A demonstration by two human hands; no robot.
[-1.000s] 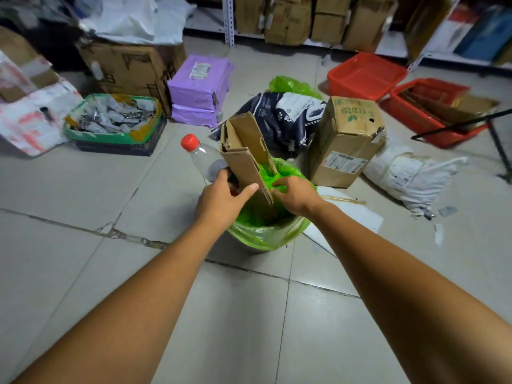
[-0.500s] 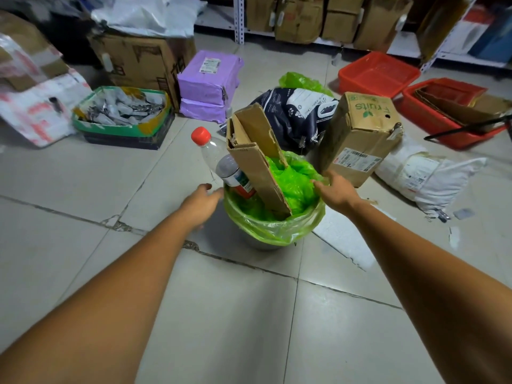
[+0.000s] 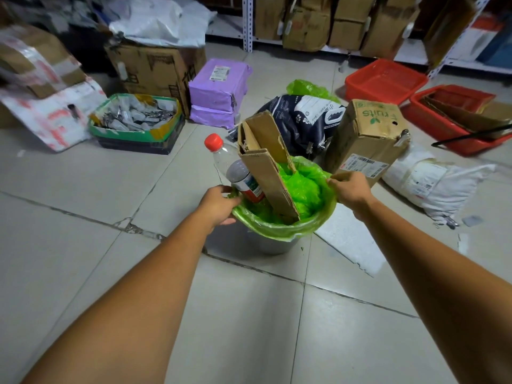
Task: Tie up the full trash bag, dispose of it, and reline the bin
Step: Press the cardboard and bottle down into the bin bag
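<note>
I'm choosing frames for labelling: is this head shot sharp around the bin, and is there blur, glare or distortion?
Head view: the green trash bag, left hand and right hand are sharp; head view: the taped carton at far left is smeared; head view: the wide lens stretches the forearms; head view: soft, even light, no hard glare on the floor tiles.

A grey bin (image 3: 273, 246) stands on the tiled floor (image 3: 249, 328), lined with a green trash bag (image 3: 288, 231). A folded cardboard piece (image 3: 267, 173) and a red-capped plastic bottle (image 3: 231, 164) stick up out of it. The left hand (image 3: 219, 205) grips the bag's rim on the left side, and the right hand (image 3: 350, 189) pinches it on the right. A "fruits" cardboard box (image 3: 365, 137) sits just behind.
</note>
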